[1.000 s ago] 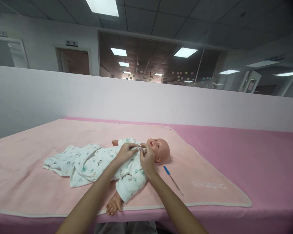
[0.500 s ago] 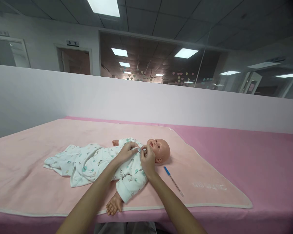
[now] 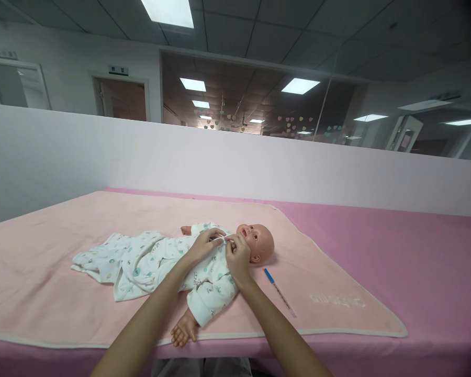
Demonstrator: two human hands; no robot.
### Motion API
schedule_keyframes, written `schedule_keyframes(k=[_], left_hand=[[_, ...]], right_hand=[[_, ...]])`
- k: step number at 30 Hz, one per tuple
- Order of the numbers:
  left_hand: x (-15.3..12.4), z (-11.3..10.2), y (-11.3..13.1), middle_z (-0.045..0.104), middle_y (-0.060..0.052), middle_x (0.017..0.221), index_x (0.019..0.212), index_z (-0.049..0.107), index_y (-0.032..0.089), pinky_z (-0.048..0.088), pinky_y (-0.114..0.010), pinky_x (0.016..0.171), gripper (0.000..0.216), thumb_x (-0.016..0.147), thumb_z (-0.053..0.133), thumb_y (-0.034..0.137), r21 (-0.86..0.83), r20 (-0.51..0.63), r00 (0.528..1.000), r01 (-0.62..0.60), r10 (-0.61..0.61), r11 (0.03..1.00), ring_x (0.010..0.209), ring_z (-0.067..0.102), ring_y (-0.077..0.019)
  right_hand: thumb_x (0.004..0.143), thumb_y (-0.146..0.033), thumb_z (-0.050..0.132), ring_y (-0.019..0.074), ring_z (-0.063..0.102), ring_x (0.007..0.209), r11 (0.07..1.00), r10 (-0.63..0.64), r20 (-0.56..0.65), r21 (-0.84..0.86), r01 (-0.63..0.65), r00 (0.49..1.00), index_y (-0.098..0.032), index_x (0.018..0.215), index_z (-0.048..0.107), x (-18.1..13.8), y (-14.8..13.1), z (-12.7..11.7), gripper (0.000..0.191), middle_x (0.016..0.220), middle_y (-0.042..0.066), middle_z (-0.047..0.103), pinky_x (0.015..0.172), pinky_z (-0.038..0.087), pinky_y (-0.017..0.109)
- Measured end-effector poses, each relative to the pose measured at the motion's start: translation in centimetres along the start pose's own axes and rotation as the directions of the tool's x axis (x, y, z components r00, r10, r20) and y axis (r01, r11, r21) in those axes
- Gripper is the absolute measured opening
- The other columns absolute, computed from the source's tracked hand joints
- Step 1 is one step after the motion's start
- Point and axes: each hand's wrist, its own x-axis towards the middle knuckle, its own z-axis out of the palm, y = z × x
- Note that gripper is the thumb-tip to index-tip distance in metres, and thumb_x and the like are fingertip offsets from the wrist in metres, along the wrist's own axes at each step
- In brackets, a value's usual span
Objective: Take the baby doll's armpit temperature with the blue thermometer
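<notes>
A baby doll [image 3: 264, 242] lies on its back, head to the right, wearing a white printed baby outfit [image 3: 141, 262]. At the neck of the outfit, my left hand [image 3: 206, 245] pinches the fabric from the left. My right hand [image 3: 238, 254] pinches the same neckline just below the doll's chin. The fingertips of both hands almost meet there. Whatever fastener may lie between them is too small to make out. The doll's near arm [image 3: 185, 327] stretches toward the table's front edge. Beside its head rests a thermometer with a blue cap [image 3: 279, 292].
Under the doll spreads a peach blanket [image 3: 329, 262] with a pale border, over a pink table cover [image 3: 435, 262]. A low white partition [image 3: 235, 162] runs along the back of the table. Behind it are doors and a large window.
Both hands stay at the neckline, with only slight finger movement as the fingertips draw a little closer. The doll and thermometer keep their places.
</notes>
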Motion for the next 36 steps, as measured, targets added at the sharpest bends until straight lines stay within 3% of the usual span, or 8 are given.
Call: schedule_keyframes(k=[8, 13, 17, 21, 25, 28, 32, 36], left_hand=[[-0.1, 0.1, 0.3, 0.059, -0.001, 0.071, 0.092, 0.058, 0.015, 0.041, -0.026, 0.07, 0.023, 0.07, 0.053, 0.022, -0.073, -0.03, 0.998, 0.048, -0.05, 0.996, 0.074, 0.056, -0.0153], [0.0, -1.7, 0.2, 0.063, -0.005, 0.084, 0.091, 0.059, 0.015, 0.041, -0.025, 0.074, 0.026, 0.069, 0.057, 0.029, -0.23, -0.061, 0.965, 0.235, -0.255, 0.944, 0.086, 0.056, -0.0173], [-0.8, -4.1, 0.1, 0.062, -0.006, 0.081, 0.084, 0.062, 0.013, 0.037, -0.021, 0.059, 0.031, 0.067, 0.062, 0.038, -0.318, 0.035, 0.927, 0.366, -0.375, 0.875, 0.072, 0.054, -0.0129], [-1.9, -5.0, 0.5, 0.053, 0.0, 0.066, 0.078, 0.063, 0.014, 0.027, -0.02, 0.049, 0.028, 0.064, 0.064, 0.038, -0.224, 0.059, 0.942, 0.334, -0.329, 0.916, 0.058, 0.042, -0.0088], [-2.3, -4.8, 0.4, 0.051, 0.0, 0.069, 0.077, 0.063, 0.014, 0.027, -0.019, 0.05, 0.025, 0.063, 0.065, 0.035, -0.266, -0.03, 0.964, 0.247, -0.264, 0.932, 0.059, 0.041, -0.0082], [-2.3, -4.8, 0.1, 0.047, 0.002, 0.061, 0.072, 0.062, 0.013, 0.026, -0.02, 0.048, 0.025, 0.068, 0.059, 0.037, -0.18, -0.096, 0.967, 0.217, -0.236, 0.96, 0.054, 0.038, -0.008], [-2.5, -4.7, -0.2, 0.054, 0.0, 0.062, 0.065, 0.063, 0.014, 0.033, -0.022, 0.056, 0.025, 0.07, 0.053, 0.036, 0.073, -0.174, 0.975, 0.153, -0.138, 0.986, 0.061, 0.045, -0.0121], [-2.5, -4.5, -0.2, 0.06, -0.002, 0.067, 0.069, 0.066, 0.014, 0.036, -0.024, 0.06, 0.024, 0.069, 0.054, 0.034, 0.119, -0.108, 0.985, 0.149, -0.137, 0.982, 0.067, 0.051, -0.0146]], right_hand=[[0.074, -0.011, 0.037, 0.0116, 0.047, 0.06, 1.0, 0.0, 0.025, -0.027, 0.001, 1.0, -0.018, 0.07, 0.053, 0.0, -0.1, 0.0, 0.018, 0.071, 0.001, 0.054, 0.057, 0.038, 0.023], [0.07, -0.007, 0.036, 0.0117, 0.047, 0.061, 0.998, -0.035, 0.043, -0.056, 0.038, 0.998, -0.018, 0.064, 0.047, -0.2, -0.4, -0.2, 0.017, 0.067, 0.0, 0.051, 0.057, 0.038, 0.022], [0.073, -0.007, 0.036, 0.0127, 0.052, 0.07, 0.977, -0.175, 0.124, -0.102, 0.188, 0.977, -0.018, 0.076, 0.054, -0.4, -1.1, -0.3, 0.021, 0.081, 0.003, 0.058, 0.062, 0.039, 0.022], [0.075, -0.007, 0.037, 0.0135, 0.055, 0.08, 0.898, -0.34, 0.362, -0.15, 0.414, 0.868, -0.02, 0.09, 0.057, 0.1, -1.7, 0.1, 0.028, 0.09, 0.004, 0.061, 0.067, 0.038, 0.022], [0.074, -0.013, 0.041, 0.0121, 0.051, 0.062, 0.829, -0.312, 0.507, -0.268, 0.491, 0.803, -0.02, 0.077, 0.057, 1.4, -1.8, 1.0, 0.017, 0.072, 0.001, 0.06, 0.056, 0.031, 0.022], [0.072, -0.016, 0.044, 0.0107, 0.046, 0.056, 0.796, -0.307, 0.506, -0.328, 0.509, 0.806, -0.019, 0.07, 0.054, 1.9, -1.7, 1.5, 0.011, 0.07, 0.0, 0.057, 0.051, 0.024, 0.023], [0.07, -0.014, 0.044, 0.0106, 0.044, 0.057, 0.81, -0.276, 0.452, -0.365, 0.459, 0.848, -0.018, 0.067, 0.053, 1.6, -1.6, 1.7, 0.011, 0.069, 0.0, 0.054, 0.051, 0.022, 0.024], [0.069, -0.012, 0.043, 0.0114, 0.046, 0.063, 0.846, -0.229, 0.382, -0.378, 0.377, 0.896, -0.018, 0.067, 0.054, 1.1, -1.7, 1.6, 0.012, 0.076, 0.001, 0.053, 0.055, 0.026, 0.024]])
